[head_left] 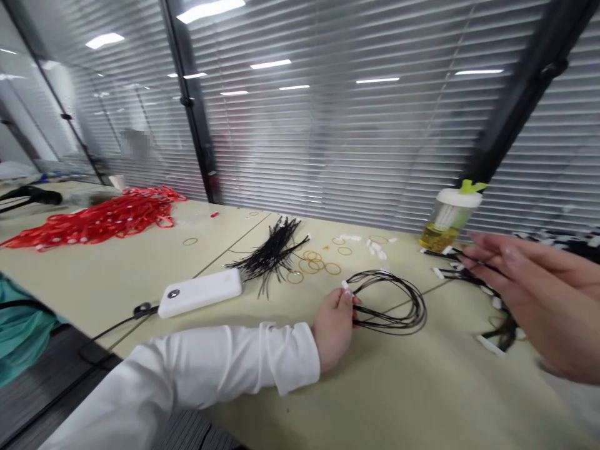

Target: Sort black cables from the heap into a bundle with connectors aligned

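Office, glazed partition with slat blinds behind a long cream tabletop. Blurred person beyond the glass. Clock positions below are taken from the left hand.

Left hand, in a white sleeve, sits bottom centre of frame, fingers clamped on the gathered end of a black cord loop. White tab shows at the pinch. Loop lies flat on the tabletop, long axis pointing from the hand toward 3 o'clock.

Right hand is raised at 3 o'clock, its fingers together and pointing left, just above loose black cords with white tabs. Cannot tell if they pinch anything.

Nearby: black cord bundle at 12, rubber bands beside it, loose white tabs at 1, bottle with green cap and yellow liquid at 2. White power bank at 9, round badge too small to read. Red lanyard pile at 10.
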### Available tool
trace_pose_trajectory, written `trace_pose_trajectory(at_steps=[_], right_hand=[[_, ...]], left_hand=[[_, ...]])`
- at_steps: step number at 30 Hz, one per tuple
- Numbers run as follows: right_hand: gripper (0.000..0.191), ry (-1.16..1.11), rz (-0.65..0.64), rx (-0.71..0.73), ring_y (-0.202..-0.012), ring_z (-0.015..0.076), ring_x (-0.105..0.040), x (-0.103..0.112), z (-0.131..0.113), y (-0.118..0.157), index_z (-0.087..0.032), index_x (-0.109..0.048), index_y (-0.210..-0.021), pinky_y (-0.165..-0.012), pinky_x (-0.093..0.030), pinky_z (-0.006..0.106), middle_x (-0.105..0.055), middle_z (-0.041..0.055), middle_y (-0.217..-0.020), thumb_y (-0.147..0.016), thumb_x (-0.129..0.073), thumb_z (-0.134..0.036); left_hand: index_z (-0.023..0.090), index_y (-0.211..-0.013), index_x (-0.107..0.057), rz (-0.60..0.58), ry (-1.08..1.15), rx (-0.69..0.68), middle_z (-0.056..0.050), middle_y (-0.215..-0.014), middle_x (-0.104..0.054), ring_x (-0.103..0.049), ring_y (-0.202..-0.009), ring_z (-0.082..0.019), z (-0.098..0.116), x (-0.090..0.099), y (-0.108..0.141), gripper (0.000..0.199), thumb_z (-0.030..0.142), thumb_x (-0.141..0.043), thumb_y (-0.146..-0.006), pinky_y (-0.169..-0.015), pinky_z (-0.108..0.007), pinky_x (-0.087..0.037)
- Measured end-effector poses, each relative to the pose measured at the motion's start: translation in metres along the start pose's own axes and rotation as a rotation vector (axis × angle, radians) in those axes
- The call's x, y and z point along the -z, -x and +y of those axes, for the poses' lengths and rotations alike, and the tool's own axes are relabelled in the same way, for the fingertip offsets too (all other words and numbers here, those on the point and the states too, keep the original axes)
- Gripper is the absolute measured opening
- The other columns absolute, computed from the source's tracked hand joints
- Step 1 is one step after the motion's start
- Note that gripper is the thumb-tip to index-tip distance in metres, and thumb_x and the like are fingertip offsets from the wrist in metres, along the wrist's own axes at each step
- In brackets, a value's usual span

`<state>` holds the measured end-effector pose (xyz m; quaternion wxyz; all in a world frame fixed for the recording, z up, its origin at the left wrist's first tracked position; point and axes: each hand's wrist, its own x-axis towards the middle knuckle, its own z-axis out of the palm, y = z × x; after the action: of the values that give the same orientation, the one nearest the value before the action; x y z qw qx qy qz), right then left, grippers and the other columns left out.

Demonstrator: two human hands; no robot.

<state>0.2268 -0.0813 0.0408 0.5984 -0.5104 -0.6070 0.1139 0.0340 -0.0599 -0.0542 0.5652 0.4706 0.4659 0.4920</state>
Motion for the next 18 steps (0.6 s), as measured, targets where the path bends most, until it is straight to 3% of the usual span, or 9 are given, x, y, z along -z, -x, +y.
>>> trace_pose_trajectory(at_steps=[1,2,4,5,7,9,18], right_hand=[[0.016,-0.229,0.113,-0.033,-0.071,0.0152,-0.061,-0.01,-0.009,0.0,-0.021,-0.06,-0.088,-0.062,-0.05,0.03,-0.061,0.0089,-0.086,-0.076,-0.056,-0.031],[0.018,-0.337,0.12,-0.022,-0.058,0.011,-0.057,-0.02,-0.016,0.002,-0.021,-0.058,-0.091,-0.056,-0.049,0.027,-0.06,0.005,-0.078,-0.074,-0.057,-0.025],[0.032,-0.306,-0.089,-0.032,-0.044,0.0074,-0.046,-0.038,-0.019,0.011,-0.023,-0.048,-0.108,-0.042,-0.042,0.022,-0.059,-0.0003,-0.068,-0.077,-0.052,-0.019],[0.032,-0.246,-0.203,-0.017,-0.046,0.0075,-0.046,-0.045,-0.017,0.018,-0.023,-0.045,-0.11,-0.042,-0.041,0.021,-0.059,-0.0009,-0.068,-0.078,-0.049,-0.018],[0.019,-0.073,-0.365,0.037,-0.053,0.0079,-0.05,-0.056,-0.007,0.032,-0.021,-0.052,-0.097,-0.05,-0.042,0.02,-0.059,-0.0013,-0.069,-0.08,-0.045,-0.017],[0.011,0.061,-0.45,0.04,-0.057,0.0082,-0.05,-0.061,0.004,0.045,-0.019,-0.058,-0.081,-0.054,-0.04,0.02,-0.059,-0.0016,-0.066,-0.08,-0.047,-0.019],[0.025,0.061,-0.406,-0.118,-0.049,0.006,-0.038,-0.073,0.034,0.064,-0.017,-0.052,-0.063,-0.047,-0.031,0.017,-0.046,-0.004,-0.053,-0.082,-0.044,-0.031]], left_hand=[[0.018,-0.07,-0.046,-0.006,-0.003,-0.006,0.002,-0.062,-0.041,-0.042,-0.057,-0.012,-0.001,0.001,0.0,0.029,0.043,-0.036,-0.081,-0.051,-0.023,-0.035],[0.018,-0.071,-0.047,-0.016,-0.007,-0.014,0.002,-0.063,-0.042,-0.042,-0.057,-0.012,-0.001,0.003,0.0,0.03,0.044,-0.037,-0.081,-0.052,-0.023,-0.035],[0.018,-0.073,-0.047,-0.048,-0.011,-0.032,0.002,-0.067,-0.045,-0.042,-0.058,-0.011,-0.001,0.007,0.001,0.03,0.045,-0.039,-0.08,-0.055,-0.023,-0.036],[0.018,-0.073,-0.047,-0.062,-0.013,-0.038,0.002,-0.07,-0.046,-0.042,-0.059,-0.011,0.0,0.009,0.001,0.03,0.046,-0.04,-0.08,-0.057,-0.023,-0.037],[0.018,-0.073,-0.047,-0.093,-0.02,-0.042,0.002,-0.072,-0.047,-0.043,-0.06,-0.01,0.002,0.013,0.002,0.03,0.046,-0.041,-0.08,-0.06,-0.024,-0.04],[0.017,-0.072,-0.047,-0.115,-0.041,-0.039,0.002,-0.071,-0.046,-0.044,-0.06,-0.01,0.005,0.016,0.003,0.03,0.045,-0.042,-0.08,-0.061,-0.024,-0.04],[0.016,-0.067,-0.048,-0.16,-0.167,-0.032,0.001,-0.066,-0.046,-0.043,-0.059,-0.01,0.011,0.022,0.009,0.028,0.041,-0.044,-0.08,-0.058,-0.023,-0.04]])
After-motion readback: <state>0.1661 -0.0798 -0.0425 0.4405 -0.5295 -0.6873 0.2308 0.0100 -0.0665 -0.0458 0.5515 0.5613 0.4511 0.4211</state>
